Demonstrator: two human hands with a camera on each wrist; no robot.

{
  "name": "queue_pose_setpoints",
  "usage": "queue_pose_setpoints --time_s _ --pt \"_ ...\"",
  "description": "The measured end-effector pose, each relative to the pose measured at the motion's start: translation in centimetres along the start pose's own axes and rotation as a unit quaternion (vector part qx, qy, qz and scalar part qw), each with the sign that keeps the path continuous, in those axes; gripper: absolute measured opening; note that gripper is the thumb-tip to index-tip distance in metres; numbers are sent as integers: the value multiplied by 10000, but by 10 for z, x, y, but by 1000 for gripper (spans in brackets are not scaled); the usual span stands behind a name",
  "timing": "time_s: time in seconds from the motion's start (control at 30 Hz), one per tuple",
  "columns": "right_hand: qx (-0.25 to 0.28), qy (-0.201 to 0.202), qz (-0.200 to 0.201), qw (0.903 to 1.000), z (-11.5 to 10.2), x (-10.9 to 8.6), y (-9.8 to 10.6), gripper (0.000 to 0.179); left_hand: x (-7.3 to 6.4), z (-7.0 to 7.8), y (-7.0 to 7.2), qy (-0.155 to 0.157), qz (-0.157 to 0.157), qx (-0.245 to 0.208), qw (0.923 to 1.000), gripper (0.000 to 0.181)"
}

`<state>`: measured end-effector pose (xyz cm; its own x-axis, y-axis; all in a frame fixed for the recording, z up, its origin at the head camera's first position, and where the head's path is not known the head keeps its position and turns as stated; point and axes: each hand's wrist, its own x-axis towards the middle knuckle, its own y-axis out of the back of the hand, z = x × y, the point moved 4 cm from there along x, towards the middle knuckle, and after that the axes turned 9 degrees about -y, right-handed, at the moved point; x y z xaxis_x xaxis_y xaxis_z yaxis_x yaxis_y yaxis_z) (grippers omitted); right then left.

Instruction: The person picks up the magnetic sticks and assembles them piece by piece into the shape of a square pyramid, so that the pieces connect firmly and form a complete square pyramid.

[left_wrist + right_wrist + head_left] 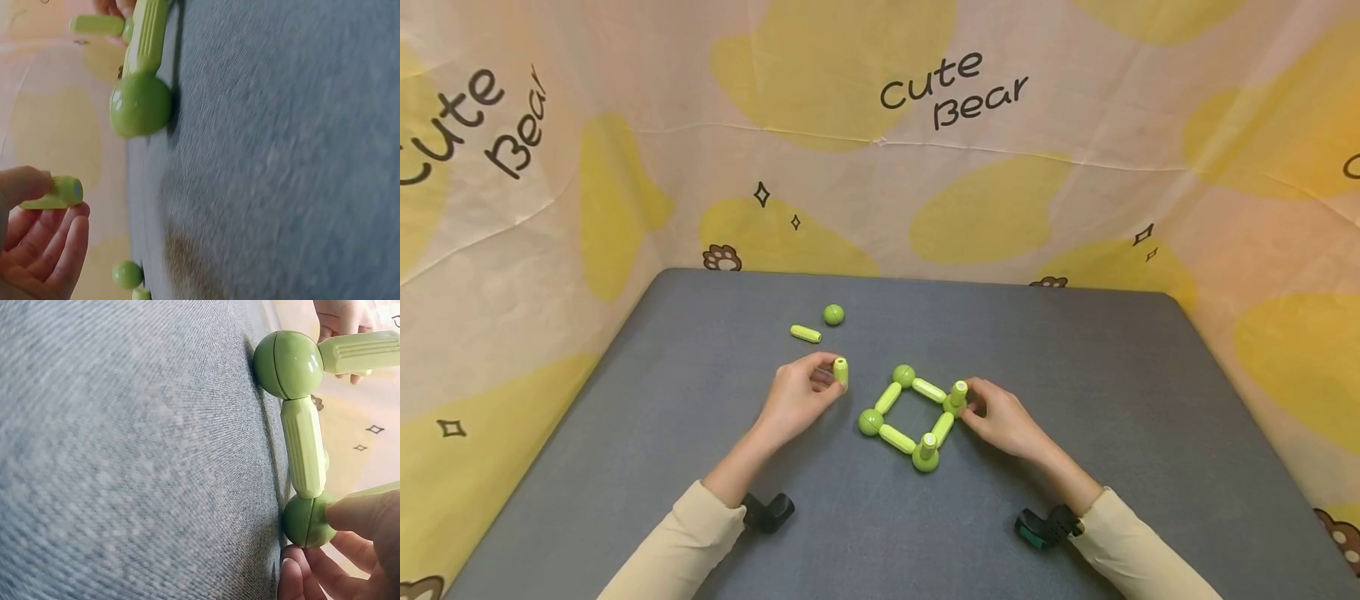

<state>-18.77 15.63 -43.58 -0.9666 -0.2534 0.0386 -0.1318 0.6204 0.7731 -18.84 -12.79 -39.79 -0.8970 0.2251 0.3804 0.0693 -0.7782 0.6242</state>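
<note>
Light-green rods and darker green balls form a square frame point(897, 438) on the table, a ball at each corner. Two rods stand upright, one on the near ball point(926, 458) and one on the right ball point(306, 522). My left hand point(797, 396) pinches a loose green rod point(841, 372) between thumb and fingers, held upright left of the frame; its end faces show in the left wrist view. With thumb and fingertips, my right hand point(1003, 417) grips the right corner ball, low on the frame, close to the upright rod point(958, 392).
Farther back on the grey table point(1090, 367) lie a single green ball point(834, 314) and a loose rod point(806, 334). A pink and yellow printed cloth point(850, 150) rises behind the table and along both sides. Black wrist devices point(767, 512) sit on both forearms.
</note>
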Motion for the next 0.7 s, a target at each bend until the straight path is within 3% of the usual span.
queue_pose_setpoints --time_s 0.3,0.7 --pt "-12 31 67 10000 -1 0 0 25 -7 14 -20 -447 -473 -611 9960 25" --pt "-16 -26 70 10000 -1 0 0 24 -12 20 -31 -739 -854 -713 9910 25"
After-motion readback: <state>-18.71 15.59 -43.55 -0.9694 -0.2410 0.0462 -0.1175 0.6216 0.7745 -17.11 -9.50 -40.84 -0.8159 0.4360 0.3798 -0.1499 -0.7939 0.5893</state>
